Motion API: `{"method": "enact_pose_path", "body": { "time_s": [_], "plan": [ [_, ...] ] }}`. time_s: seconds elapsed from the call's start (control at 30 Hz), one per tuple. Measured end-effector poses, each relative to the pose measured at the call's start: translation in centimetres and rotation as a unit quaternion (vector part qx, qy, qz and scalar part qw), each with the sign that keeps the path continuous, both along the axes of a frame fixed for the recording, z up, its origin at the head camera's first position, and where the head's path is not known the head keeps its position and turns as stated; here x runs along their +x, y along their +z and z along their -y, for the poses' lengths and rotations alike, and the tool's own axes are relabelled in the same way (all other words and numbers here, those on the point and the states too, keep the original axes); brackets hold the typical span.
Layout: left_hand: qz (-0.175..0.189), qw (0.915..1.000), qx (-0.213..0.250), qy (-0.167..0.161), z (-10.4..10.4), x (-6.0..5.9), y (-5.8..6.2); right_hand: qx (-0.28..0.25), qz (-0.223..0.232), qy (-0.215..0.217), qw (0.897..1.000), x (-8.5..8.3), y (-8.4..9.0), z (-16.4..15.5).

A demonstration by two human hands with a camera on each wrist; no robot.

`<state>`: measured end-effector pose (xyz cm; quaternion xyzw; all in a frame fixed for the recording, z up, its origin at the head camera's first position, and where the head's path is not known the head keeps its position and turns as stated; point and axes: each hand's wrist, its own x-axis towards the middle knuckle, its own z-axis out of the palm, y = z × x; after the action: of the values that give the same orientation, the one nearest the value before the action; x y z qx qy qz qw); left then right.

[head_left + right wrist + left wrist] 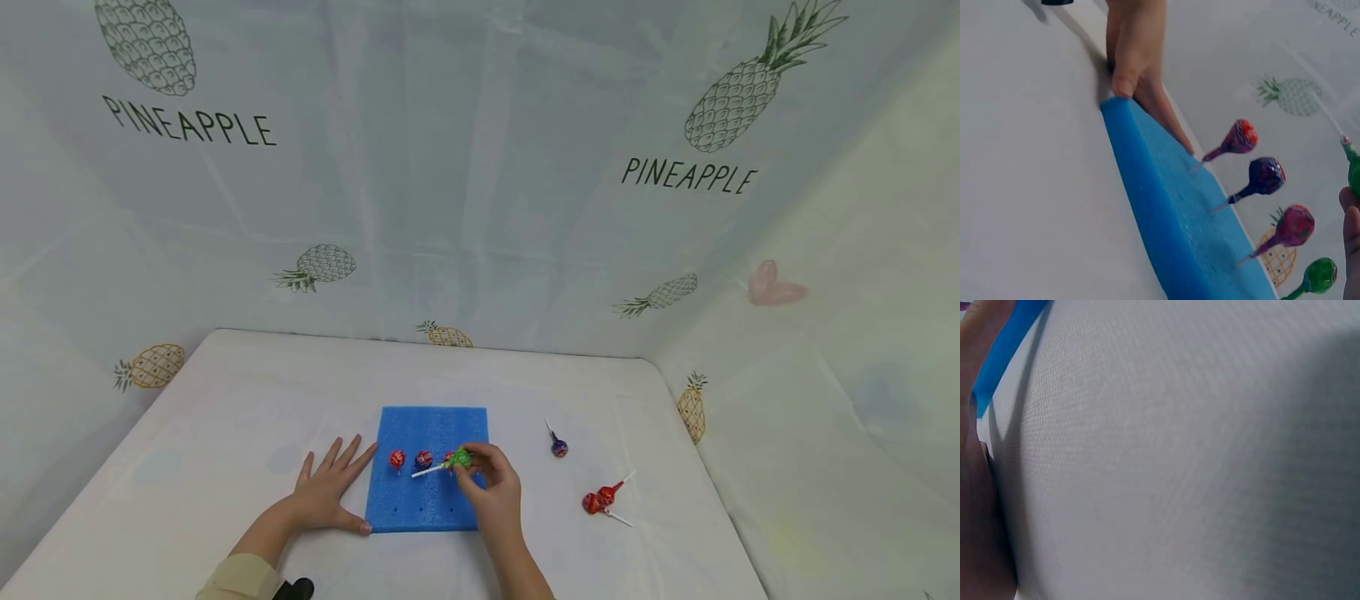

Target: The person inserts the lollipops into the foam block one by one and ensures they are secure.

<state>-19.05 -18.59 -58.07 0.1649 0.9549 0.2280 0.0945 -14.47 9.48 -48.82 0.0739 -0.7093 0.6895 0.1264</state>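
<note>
A blue foam board [405,425] lies on the white table. My left hand [326,493] rests beside its left edge with fingers spread, the thumb touching the near left corner. My right hand [495,492] pinches a green lollipop [462,458] by its wrapped head above the board, its white stick pointing left. Upright in the board stand a red lollipop [397,458], a dark blue lollipop [423,460] and another red lollipop [1295,226]. A second green lollipop [1320,275] ends this row in the right wrist view; my right hand hides it in the head view.
Right of the board lie a loose purple lollipop [559,448] and two red-wrapped lollipops [592,502] that touch each other. Small holes [421,509] line the board's near part. A pineapple-printed cloth [480,208] hangs behind the table.
</note>
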Motion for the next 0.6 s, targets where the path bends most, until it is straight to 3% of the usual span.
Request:
{"method": "enact_pose_path", "body": {
  "time_s": [0.37, 0.6],
  "plan": [
    [-0.014, 0.9999, 0.004, -0.004, -0.1, 0.3, 0.2, 0.037, -0.064, 0.036, 0.997, 0.4, -0.8, 1.4],
    [-0.017, 0.9998, 0.007, -0.005, 0.1, 0.2, 0.0, 0.068, -0.082, 0.045, 0.993, -0.2, -4.2, 1.9]
  ]
}}
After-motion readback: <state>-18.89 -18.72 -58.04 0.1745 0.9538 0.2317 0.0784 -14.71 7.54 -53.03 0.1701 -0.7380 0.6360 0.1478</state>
